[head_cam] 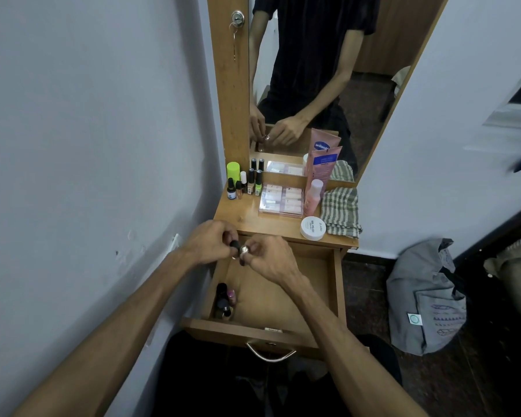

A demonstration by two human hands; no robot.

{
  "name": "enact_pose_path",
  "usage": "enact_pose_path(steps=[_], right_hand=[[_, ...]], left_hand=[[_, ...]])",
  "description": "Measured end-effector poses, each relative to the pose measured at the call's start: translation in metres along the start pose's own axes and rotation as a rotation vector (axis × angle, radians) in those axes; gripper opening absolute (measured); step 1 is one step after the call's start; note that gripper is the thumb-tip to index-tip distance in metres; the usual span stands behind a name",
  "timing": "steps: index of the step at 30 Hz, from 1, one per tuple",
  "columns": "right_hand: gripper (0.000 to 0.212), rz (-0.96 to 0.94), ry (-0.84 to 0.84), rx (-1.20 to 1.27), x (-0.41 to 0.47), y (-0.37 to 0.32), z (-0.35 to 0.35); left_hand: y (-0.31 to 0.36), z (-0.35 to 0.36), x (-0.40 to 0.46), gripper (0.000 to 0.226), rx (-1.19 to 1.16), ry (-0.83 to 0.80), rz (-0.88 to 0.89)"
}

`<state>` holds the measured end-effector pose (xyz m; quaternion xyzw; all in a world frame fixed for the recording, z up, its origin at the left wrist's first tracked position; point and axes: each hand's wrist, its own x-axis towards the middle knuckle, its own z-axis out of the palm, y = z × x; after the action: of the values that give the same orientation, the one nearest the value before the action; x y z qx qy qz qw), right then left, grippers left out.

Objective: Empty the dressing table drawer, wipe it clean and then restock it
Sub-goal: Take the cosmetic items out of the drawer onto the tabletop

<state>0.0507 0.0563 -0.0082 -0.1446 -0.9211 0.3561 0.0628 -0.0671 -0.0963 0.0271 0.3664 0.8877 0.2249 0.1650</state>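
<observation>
White jar (pixel 313 227) on counter (pixel 244 219) read "NAIL POLISH". Open drawer (pixel 333 284) held few small bottles (pixel 224 300) in left corner. Above drawer, left hand (pixel 211 243) and right hand (pixel 271 258) pinched small bottle (pixel 238 247), fingers curled.

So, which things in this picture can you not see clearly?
Head view only:
- Small bottle in both hands: left hand and right hand cover most of it; only its dark cap and shiny neck show.
- Bottles in the drawer corner: dim, labels too small to read.
- Back of the drawer: hidden under the tabletop.
</observation>
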Motion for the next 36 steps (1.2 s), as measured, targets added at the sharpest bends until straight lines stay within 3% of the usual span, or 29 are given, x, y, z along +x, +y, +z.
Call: enact_pose_path(steps=[6,14,22,36], right_hand=[[0.013,-0.079,0.148,0.013,0.031,-0.018,-0.031],[0.011,-0.042,0.174,-0.025,0.08,-0.027,-0.053],[0.014,-0.034,0.185,-0.128,0.118,-0.021,-0.058],[0.024,-0.067,0.236,-0.18,0.134,0.001,-0.048]], left_hand=[[0.017,-0.035,0.026,0.012,0.022,0.124,0.104],[0.029,-0.059,0.073,0.02,0.23,0.267,0.151],[0.025,-0.06,0.11,0.029,0.358,0.295,0.163],[0.016,-0.041,0.129,0.033,0.35,0.268,0.113]])
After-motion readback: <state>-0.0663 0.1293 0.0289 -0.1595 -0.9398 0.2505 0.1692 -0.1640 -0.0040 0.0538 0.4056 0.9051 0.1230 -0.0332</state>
